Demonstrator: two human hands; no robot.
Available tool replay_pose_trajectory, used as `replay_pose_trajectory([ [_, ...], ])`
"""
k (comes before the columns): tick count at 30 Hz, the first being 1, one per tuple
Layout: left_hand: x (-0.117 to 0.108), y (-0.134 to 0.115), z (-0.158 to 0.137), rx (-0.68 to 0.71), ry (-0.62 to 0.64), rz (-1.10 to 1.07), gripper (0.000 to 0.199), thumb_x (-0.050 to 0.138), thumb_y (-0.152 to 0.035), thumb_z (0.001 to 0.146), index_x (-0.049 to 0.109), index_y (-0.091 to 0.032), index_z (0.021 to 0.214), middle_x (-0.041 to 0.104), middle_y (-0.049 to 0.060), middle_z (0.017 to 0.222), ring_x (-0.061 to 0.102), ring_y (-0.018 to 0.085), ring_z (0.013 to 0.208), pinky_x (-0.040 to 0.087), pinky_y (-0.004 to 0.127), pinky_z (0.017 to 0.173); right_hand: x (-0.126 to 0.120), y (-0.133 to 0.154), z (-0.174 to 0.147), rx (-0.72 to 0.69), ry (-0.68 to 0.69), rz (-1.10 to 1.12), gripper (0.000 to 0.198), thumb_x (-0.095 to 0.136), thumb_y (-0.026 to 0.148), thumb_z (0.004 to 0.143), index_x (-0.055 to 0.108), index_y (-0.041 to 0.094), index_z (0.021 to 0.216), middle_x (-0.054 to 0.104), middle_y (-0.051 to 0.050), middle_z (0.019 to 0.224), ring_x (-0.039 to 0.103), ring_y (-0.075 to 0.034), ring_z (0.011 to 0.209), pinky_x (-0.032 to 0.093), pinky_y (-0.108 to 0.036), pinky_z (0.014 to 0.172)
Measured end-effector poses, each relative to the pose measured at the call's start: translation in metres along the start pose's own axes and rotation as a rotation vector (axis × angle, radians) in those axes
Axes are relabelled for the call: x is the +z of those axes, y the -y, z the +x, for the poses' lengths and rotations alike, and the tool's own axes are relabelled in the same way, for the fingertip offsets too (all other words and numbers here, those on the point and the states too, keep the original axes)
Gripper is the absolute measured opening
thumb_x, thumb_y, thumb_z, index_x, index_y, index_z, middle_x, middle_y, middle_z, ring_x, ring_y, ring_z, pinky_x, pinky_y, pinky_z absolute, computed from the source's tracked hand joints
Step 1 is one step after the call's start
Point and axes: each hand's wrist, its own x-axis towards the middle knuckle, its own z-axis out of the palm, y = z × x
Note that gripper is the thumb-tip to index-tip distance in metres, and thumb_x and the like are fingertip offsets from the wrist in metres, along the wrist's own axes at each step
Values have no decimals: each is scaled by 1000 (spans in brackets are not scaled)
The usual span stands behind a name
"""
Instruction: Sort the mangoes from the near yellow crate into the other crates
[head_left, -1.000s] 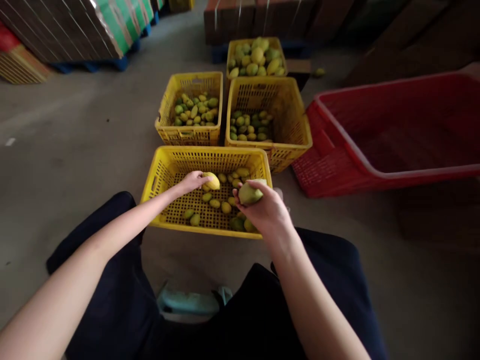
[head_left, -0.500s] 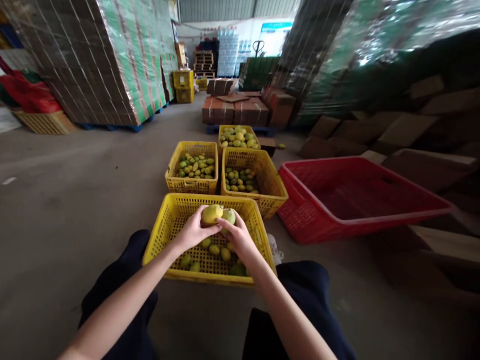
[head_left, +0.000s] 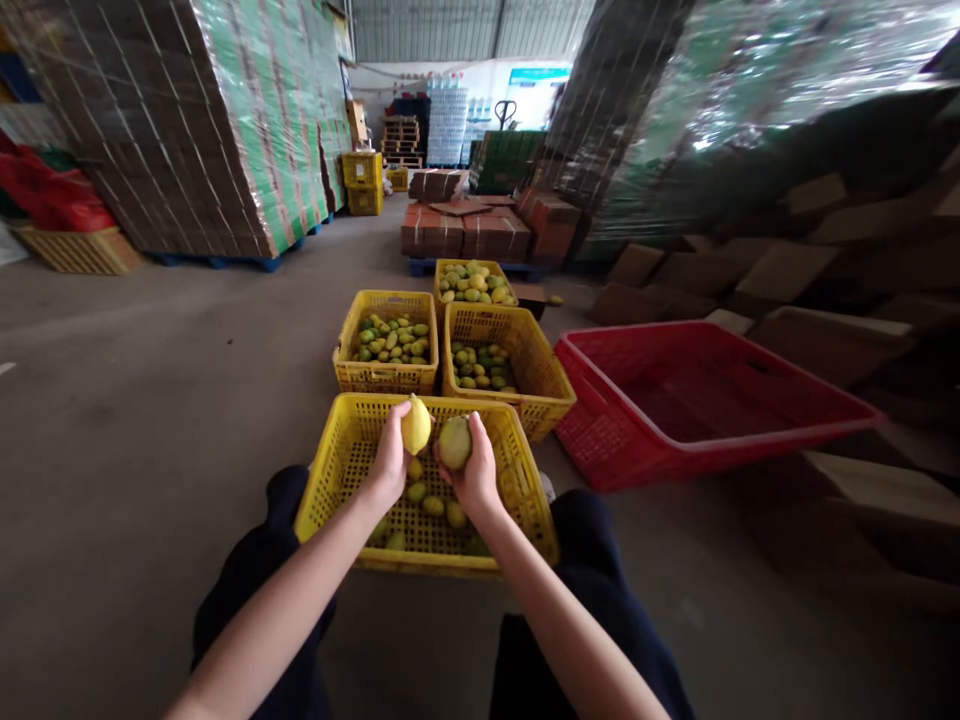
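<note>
My left hand [head_left: 390,455] is closed round a yellow, lemon-shaped fruit [head_left: 416,425], held upright with its stem end on top. In my right hand [head_left: 478,468] is a duller green-yellow fruit [head_left: 454,443] of a rounder shape, gripped between thumb and fingers. The two fruits are side by side with a small gap between them. Both hands are above a wide yellow plastic crate [head_left: 330,470] standing between my legs. Several green and yellow fruits [head_left: 433,506] lie on its slotted floor, partly hidden by my hands and forearms.
Beyond stand three yellow crates of fruit: one at left [head_left: 386,378], one at right [head_left: 525,403], one farther back [head_left: 475,283]. A large red plastic basket [head_left: 615,440] stands to the right. Flattened cardboard [head_left: 787,265] lies behind it; a wrapped pallet stack [head_left: 247,130] rises at left.
My hands have moved apart, so the two fruits no longer touch. The yellow fruit has turned from lying sideways to upright. The view has shifted slightly.
</note>
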Motion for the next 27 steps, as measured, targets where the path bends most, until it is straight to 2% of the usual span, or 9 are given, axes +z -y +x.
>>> replay_pose_trajectory([
  [3, 2, 1, -3, 9, 65, -80, 29, 56, -45, 70, 63, -17, 69, 64, 3, 63, 62, 18, 68, 45, 25, 56, 5, 4, -3, 107, -110, 44, 46, 64, 66, 69, 47, 24, 69, 46, 8, 46, 49, -12, 39, 20, -22, 31],
  [6, 4, 9, -4, 25, 111, -135, 30, 58, -46, 68, 65, -16, 70, 66, 4, 68, 65, 20, 75, 48, 26, 60, 6, 8, -1, 143, -198, 67, 45, 63, 66, 68, 51, 23, 70, 52, 6, 48, 50, -13, 40, 26, -23, 32],
  [10, 5, 24, 0, 7, -31, -208, 32, 61, -49, 68, 62, -18, 73, 64, 1, 70, 63, 18, 75, 49, 26, 65, 3, 2, -3, 12, -241, 42, 39, 66, 59, 67, 53, 22, 71, 57, 6, 57, 50, -11, 47, 39, -24, 42],
  [12, 4, 28, 2, -6, -118, -206, 30, 61, -48, 68, 60, -19, 75, 61, -1, 69, 62, 17, 74, 49, 26, 68, 2, -3, -7, -14, -210, 2, 37, 64, 58, 69, 54, 22, 70, 56, 6, 57, 47, -11, 47, 39, -25, 44],
  [14, 2, 29, 4, 7, -127, -160, 27, 61, -45, 68, 58, -20, 75, 59, -2, 68, 60, 15, 72, 48, 25, 68, 2, -3, -10, 7, -147, -9, 36, 61, 57, 69, 55, 22, 69, 53, 6, 55, 44, -11, 46, 36, -25, 42],
  [19, 0, 23, 1, 143, 72, -14, 31, 52, -50, 72, 56, -20, 64, 56, 0, 66, 55, 15, 65, 46, 27, 65, 3, 10, -13, -9, -13, 73, 29, 58, 53, 70, 55, 23, 69, 59, 1, 68, 50, -13, 54, 29, -24, 41],
  [23, -2, 23, -3, 286, 162, 111, 32, 50, -46, 77, 57, -20, 60, 55, 1, 66, 52, 15, 66, 44, 28, 69, -2, 12, -13, -263, 67, -38, 25, 54, 46, 75, 58, 24, 64, 59, -1, 72, 54, -17, 68, 43, -28, 60],
  [25, -5, 25, -5, 380, 207, 183, 33, 49, -43, 79, 58, -20, 57, 56, 2, 67, 52, 17, 70, 44, 29, 74, -6, 10, -15, -438, 142, -152, 26, 51, 43, 79, 61, 24, 64, 58, -2, 71, 55, -19, 74, 45, -32, 73],
  [27, -7, 24, -7, 444, 241, 214, 35, 47, -41, 80, 60, -21, 56, 57, 3, 67, 53, 19, 72, 43, 31, 76, -9, 8, -16, -556, 215, -237, 26, 50, 41, 81, 65, 24, 69, 58, -3, 73, 54, -21, 76, 44, -34, 78],
])
